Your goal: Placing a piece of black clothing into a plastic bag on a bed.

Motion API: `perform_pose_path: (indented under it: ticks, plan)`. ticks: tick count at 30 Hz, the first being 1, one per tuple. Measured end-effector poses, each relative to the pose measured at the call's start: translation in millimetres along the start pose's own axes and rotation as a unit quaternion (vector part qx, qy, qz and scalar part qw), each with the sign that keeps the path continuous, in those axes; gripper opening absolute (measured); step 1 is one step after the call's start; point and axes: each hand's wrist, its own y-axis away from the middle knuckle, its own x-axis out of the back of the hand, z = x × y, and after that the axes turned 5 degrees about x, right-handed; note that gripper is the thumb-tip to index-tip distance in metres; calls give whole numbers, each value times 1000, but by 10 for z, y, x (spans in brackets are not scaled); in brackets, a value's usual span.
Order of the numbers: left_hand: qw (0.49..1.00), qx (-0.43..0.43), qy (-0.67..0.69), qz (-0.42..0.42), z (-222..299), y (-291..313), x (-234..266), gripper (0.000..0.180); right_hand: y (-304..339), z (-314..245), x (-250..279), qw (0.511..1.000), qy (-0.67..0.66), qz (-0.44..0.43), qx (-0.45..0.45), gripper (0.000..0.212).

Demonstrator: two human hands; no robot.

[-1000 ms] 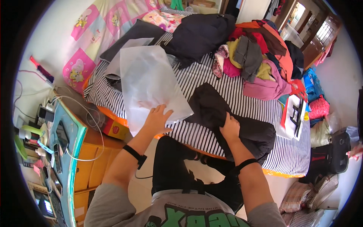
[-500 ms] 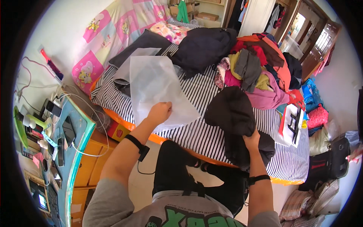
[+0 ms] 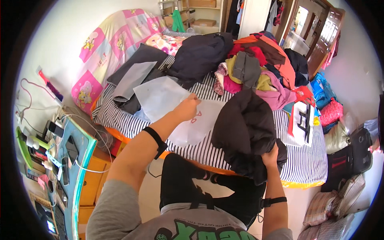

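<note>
Bed (image 3: 302, 166) beneath curled left hand (image 3: 188, 109)

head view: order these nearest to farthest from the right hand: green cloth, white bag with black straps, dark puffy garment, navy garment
From the right hand:
1. Dark puffy garment, in its grasp
2. White bag with black straps, to its right
3. Navy garment, toward the bed's far side
4. Green cloth, beyond the bed

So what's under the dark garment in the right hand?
Striped bedding shows on either side of the dark garment held by the right hand. Whatever lies directly beneath is covered and can't be seen.
</note>
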Motion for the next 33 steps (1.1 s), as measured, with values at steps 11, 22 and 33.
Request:
perform_pose_path:
  ticks: [11,22,33]
  plan:
    - [997,-49,63,0,748,145,50,74,122,-86,-402,995,29,-99,14,58]
    - [999,-29,16,-12,1120,626,-616,74,54,-12,-961,958,231,-170,-23,66]
    - [983,-185,13,-5,1382,723,-927,61,120,304,-948,979,158,-119,-53,68]
